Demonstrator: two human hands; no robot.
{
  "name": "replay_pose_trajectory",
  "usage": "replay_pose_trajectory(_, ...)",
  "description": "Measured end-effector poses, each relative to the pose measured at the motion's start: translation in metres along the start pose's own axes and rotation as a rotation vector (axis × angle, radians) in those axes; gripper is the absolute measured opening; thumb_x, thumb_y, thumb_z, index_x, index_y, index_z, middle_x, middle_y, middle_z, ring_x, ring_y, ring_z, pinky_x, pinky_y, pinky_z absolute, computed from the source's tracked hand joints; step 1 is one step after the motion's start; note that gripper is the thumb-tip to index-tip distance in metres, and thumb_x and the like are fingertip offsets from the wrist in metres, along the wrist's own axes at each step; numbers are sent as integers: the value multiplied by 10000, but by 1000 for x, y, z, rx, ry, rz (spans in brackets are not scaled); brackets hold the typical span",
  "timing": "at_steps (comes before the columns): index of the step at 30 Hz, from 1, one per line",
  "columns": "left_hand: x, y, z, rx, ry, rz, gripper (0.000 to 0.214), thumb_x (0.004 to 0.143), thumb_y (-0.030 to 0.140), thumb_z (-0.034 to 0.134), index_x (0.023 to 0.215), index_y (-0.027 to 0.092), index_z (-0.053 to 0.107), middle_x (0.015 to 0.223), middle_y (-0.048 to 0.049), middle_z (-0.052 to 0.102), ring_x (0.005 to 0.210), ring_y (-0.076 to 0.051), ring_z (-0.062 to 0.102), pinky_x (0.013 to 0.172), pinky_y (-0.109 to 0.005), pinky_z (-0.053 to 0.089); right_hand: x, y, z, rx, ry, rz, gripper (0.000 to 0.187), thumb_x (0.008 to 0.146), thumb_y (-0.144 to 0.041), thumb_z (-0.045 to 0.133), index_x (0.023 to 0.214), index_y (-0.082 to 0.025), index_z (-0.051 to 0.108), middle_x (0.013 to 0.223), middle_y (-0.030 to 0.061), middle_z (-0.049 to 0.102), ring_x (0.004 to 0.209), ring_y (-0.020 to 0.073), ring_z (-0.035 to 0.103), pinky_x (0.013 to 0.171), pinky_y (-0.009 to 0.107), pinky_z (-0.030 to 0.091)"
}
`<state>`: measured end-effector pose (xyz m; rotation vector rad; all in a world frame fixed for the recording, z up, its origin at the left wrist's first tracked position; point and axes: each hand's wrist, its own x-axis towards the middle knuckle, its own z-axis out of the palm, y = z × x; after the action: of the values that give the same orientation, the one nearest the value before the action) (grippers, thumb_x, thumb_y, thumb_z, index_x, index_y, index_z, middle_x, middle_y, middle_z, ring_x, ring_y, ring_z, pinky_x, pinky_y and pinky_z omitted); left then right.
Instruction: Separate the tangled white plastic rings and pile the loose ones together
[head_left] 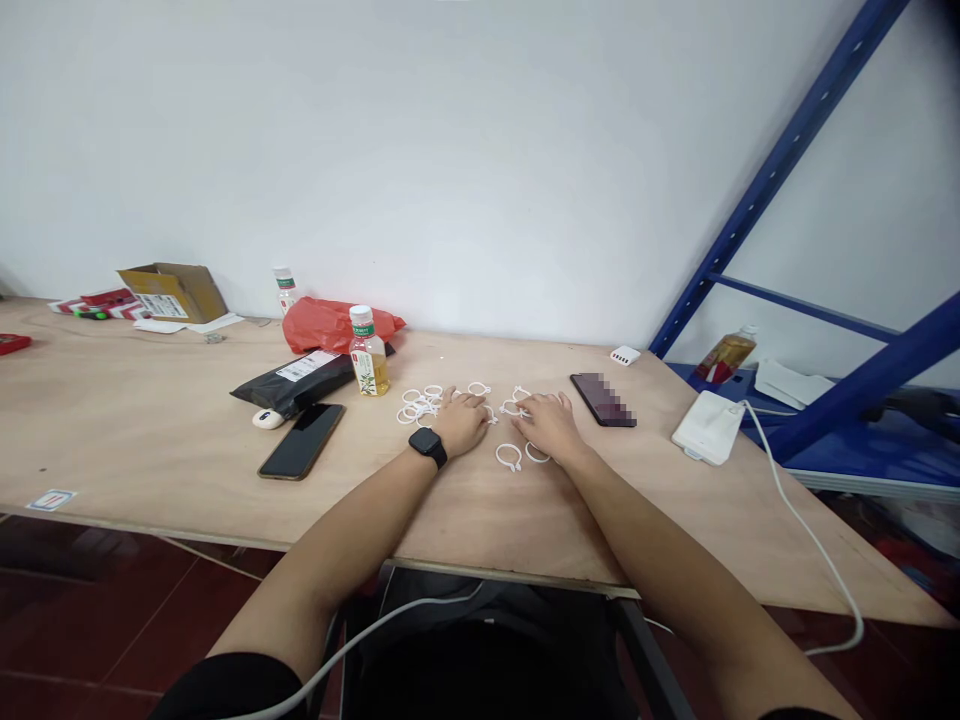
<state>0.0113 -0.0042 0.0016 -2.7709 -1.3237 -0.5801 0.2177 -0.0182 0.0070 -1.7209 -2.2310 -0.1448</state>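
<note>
Open table [150,440] along near edge; bottle [369,352], black phone [301,440] block left, dark phone [603,399] and charger [708,427] block right.

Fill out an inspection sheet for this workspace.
Surface: bare plywood table, a small sticker near its front edge.
Job's things: small white plastic rings scattered around both hands.
Clutter: yellow-drink bottle, black smartphone, second dark phone, black mailer bag, red plastic bag, cardboard box.
Grippers: left hand and right hand rest palm-down on the rings; grip cannot be told.
Cables: white cable from white charger block drops off the edge.
Surroundings: white wall, blue metal shelving.
</note>
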Motion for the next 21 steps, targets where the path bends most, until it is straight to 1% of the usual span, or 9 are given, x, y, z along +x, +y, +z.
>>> replay_pose_trajectory(2,0,2,-1,-58,36,-1,170,881,285,508,875,231,670,1278,-55,619,1183,-243,528,1123,-550,179,0,-3,-1,109,67,-52,231,866,-340,597,1051,-236,689,1105,72,697,1065,259,588,1026,457,283)
replay_pose_trajectory(5,0,5,-2,-167,109,-8,191,899,310,501,853,235,670,1259,-38,635,1165,-223,544,1096,-515,226,1,-9,1,297,128,-173,182,889,-302,577,1003,-226,698,1013,53,724,967,213,629,944,372,382)
replay_pose_trajectory(7,0,6,-3,-230,149,-10,203,905,337,509,842,237,674,1235,-27,651,1139,-209,562,1077,-482,254,1,-11,3,381,174,-219,159,895,-281,572,963,-222,703,963,48,732,915,206,639,897,354,414)
replay_pose_trajectory(10,0,5,-3,-298,186,-32,216,907,377,523,853,238,680,1133,-21,696,1058,-194,602,1050,-438,290,0,-13,5,443,230,-234,144,899,-257,567,928,-226,704,921,46,733,869,209,639,850,355,432)
replay_pose_trajectory(12,0,5,-3,-325,214,-68,218,906,396,530,895,238,680,1049,-20,721,1005,-189,620,1036,-420,305,-1,-13,4,474,240,-243,148,906,-253,556,916,-226,701,900,46,730,855,211,637,825,354,437)
replay_pose_trajectory(14,-1,5,-3,-344,228,-84,219,907,400,533,935,239,680,1008,-16,731,981,-187,629,1032,-414,309,-1,-14,2,505,241,-248,153,911,-261,548,907,-223,696,897,48,728,853,213,637,810,352,440)
replay_pose_trajectory(19,-1,7,-6,-376,196,-29,224,925,364,512,898,251,704,978,6,743,958,-175,644,1065,-426,276,-2,-14,0,556,209,-234,144,900,-293,566,863,-221,685,871,42,723,810,203,637,770,332,444)
replay_pose_trajectory(21,-1,6,-7,-384,179,-2,242,934,353,497,905,246,712,968,0,746,940,-173,651,1036,-408,316,-3,-14,1,578,190,-207,132,893,-289,571,858,-221,679,860,35,721,808,198,637,761,324,447)
